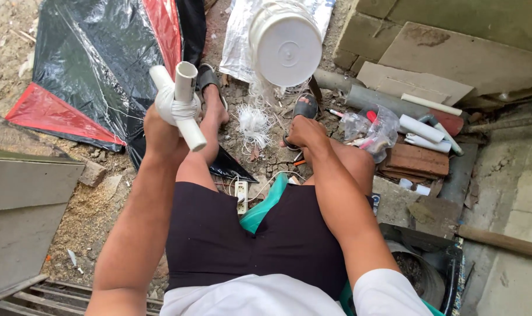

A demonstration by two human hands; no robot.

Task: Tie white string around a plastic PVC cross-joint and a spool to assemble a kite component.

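- The left hand (160, 126) is raised in front of the knee, fingers wrapped tight around a white pipe joint (181, 102) bound with string.
- The right hand (304, 130) is lowered near the ground beside a sandal (305, 106), curled shut; what it pinches cannot be told.
- A loose tangle of white string (255, 120) lies between both hands, below an upturned white bucket (285, 44).
- A plastic bag (374, 129) of small items sits just right of the right hand.
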